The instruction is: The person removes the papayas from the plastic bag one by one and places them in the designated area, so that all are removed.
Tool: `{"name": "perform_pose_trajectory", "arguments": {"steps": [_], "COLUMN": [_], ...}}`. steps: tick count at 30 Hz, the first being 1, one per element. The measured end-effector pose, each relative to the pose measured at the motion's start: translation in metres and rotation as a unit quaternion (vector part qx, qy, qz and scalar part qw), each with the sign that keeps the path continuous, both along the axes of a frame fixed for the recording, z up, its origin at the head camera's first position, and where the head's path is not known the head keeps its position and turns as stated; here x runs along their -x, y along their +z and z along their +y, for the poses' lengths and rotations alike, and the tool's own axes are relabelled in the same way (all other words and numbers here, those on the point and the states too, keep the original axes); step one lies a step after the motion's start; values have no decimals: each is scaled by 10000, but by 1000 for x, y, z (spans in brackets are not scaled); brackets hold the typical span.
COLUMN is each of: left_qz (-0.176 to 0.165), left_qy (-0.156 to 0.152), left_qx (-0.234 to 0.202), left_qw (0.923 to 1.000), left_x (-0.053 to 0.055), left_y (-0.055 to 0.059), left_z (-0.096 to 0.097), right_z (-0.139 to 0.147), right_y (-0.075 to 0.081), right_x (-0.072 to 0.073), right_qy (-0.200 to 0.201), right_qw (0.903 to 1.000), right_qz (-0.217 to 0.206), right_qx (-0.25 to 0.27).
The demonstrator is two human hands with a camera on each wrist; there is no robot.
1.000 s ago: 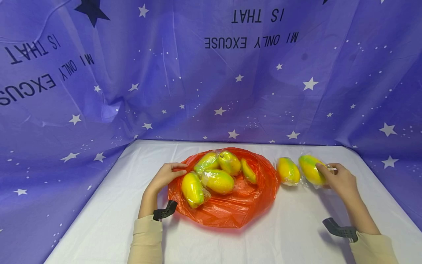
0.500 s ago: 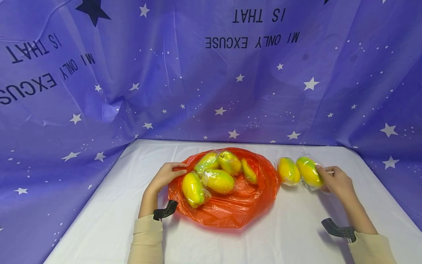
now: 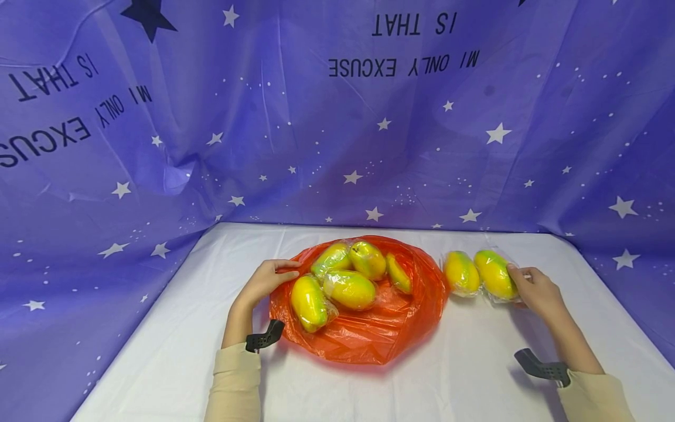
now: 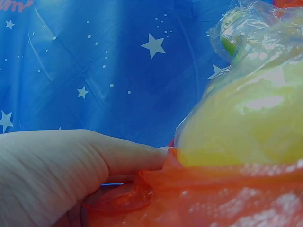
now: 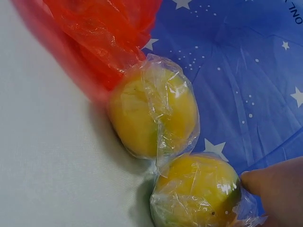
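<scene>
A red plastic bag point(image 3: 369, 337) lies spread open on the white table, with several yellow-green mangoes point(image 3: 349, 290) in clear wrap on it. At its left edge, my left hand point(image 3: 265, 282) pinches the bag's rim. The left wrist view shows the thumb against a fold of red plastic point(image 4: 156, 182), next to a wrapped mango point(image 4: 246, 118). Right of the bag, two more wrapped mangoes stand side by side. The nearer one to the bag point(image 3: 462, 274) is untouched. My right hand point(image 3: 538, 291) holds the other mango point(image 3: 495, 274) by its right side; some fingers are hidden.
White cloth point(image 3: 474, 375) covers the table. A purple-blue curtain point(image 3: 337, 146) with stars and lettering hangs behind and along both sides. Black camera mounts sit on the left wrist point(image 3: 265, 336) and the right wrist point(image 3: 543, 367).
The right hand has shifted the outer mango slightly left, up beside the other one, and its fingers have settled at the fruit's right side. The left hand and bag stay in place.
</scene>
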State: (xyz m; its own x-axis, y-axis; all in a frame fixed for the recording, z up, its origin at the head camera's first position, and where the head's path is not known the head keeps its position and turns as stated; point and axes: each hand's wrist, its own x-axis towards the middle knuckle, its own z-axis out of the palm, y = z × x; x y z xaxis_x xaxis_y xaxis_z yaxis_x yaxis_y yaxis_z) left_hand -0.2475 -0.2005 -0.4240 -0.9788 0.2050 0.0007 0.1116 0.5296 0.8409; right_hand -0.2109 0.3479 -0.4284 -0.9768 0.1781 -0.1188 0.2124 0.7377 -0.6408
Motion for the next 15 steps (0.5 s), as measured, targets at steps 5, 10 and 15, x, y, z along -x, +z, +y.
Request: {"name": "perform_pose_trajectory", "arguments": {"steps": [5,10,15], "left_qz": [4,10,37], "left_qy": [-3,7,-7], "left_qx": [-28,-5,11], "left_qw": [10000,10000,10000], "left_x": [0,1,1], "left_y": [0,0,-1], "left_z": [0,0,0], "right_z": [0,-1,-5], "right_y": [2,3,6], "right_x": [0,0,0], "right_qy": [-54,-97,-110], "right_qw": [9998,9994,9978], "right_qz": [-3,266,633], "right_qx": [-174,-200,-145]}}
